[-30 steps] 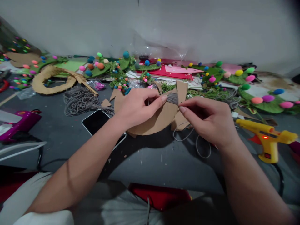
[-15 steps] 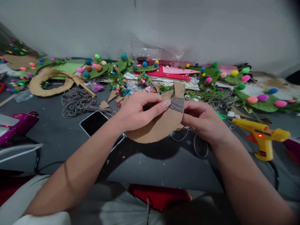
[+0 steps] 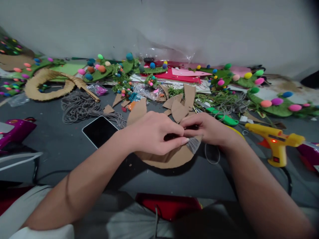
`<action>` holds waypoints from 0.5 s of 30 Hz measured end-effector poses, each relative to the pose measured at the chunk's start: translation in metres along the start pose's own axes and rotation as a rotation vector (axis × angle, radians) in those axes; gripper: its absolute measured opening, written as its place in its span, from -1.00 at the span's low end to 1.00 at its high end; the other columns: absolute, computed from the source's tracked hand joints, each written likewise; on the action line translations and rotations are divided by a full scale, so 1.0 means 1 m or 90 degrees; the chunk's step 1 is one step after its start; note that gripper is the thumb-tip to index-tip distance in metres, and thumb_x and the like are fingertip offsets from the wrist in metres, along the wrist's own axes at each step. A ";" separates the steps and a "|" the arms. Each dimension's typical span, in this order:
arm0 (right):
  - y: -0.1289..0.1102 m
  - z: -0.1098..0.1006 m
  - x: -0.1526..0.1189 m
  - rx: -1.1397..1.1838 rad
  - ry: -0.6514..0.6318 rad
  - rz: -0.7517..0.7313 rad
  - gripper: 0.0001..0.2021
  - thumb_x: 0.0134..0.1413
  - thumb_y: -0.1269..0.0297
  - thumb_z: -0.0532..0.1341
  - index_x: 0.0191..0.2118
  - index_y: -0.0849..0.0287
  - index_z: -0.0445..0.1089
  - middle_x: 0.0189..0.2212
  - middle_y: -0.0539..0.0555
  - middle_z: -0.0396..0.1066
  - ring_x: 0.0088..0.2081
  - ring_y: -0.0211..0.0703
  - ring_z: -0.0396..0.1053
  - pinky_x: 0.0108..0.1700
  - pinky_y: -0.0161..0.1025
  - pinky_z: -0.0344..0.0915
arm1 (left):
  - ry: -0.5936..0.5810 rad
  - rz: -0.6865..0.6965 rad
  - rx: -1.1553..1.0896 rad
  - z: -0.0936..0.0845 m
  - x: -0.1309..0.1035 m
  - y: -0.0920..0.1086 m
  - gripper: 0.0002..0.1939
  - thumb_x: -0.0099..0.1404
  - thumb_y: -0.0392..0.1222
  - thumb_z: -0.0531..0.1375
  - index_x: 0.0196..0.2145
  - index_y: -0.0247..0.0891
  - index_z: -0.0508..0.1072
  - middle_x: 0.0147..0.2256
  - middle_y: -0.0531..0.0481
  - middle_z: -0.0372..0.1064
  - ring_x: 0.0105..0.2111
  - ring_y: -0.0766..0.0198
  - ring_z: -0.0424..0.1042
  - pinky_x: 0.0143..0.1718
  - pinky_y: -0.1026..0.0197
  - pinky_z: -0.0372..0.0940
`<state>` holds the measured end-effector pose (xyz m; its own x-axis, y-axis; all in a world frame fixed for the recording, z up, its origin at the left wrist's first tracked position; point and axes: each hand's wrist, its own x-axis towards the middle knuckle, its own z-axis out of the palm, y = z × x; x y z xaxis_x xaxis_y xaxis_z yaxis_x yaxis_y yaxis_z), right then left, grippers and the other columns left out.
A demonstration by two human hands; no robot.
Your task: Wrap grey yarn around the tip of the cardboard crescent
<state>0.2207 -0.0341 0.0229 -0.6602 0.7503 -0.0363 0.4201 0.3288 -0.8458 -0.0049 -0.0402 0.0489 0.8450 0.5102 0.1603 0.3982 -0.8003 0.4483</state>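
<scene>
A curved cardboard piece (image 3: 165, 161) is tilted above the dark table, with a band of grey cord (image 3: 194, 144) wound around its right part. My left hand (image 3: 159, 132) is closed on the cardboard, its thumb pressed beside the wound band. My right hand (image 3: 208, 127) is closed at the inner edge, its fingertips meeting those of my left hand. A thin loop of the grey cord hangs below my right hand, and what lies between those fingertips is mostly hidden. A smartphone (image 3: 99, 131) lies left of the cardboard, partly behind my left forearm.
A yellow glue gun (image 3: 276, 142) with a red light stands at right; a purple tool (image 3: 16, 131) lies at left. Tangled grey cord (image 3: 79, 108), a paper-wrapped ring (image 3: 31, 88), cardboard scraps (image 3: 179, 111), green-handled scissors (image 3: 221, 116) and leaves with coloured balls (image 3: 274, 108) line the back.
Both hands have come lower and closer with the cardboard, which has turned. My right hand has moved from the outer right edge over to the inner edge, against my left fingers.
</scene>
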 end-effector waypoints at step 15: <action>-0.036 0.009 0.001 -0.279 0.142 -0.013 -0.87 0.03 0.47 0.24 -0.38 0.18 0.56 -0.49 0.00 0.47 -0.44 -0.27 0.29 -0.38 -0.28 0.10 | -0.056 -0.143 0.186 0.003 0.004 -0.004 -0.67 0.34 -0.07 0.10 -0.49 -0.19 0.53 -0.61 -0.03 0.34 -0.61 0.23 0.24 -0.56 0.16 -0.14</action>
<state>0.1993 -0.0507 0.0481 -0.5415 0.8300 0.1337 0.6623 0.5192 -0.5402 -0.0019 -0.0360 0.0447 0.7471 0.6647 0.0048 0.6517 -0.7338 0.1922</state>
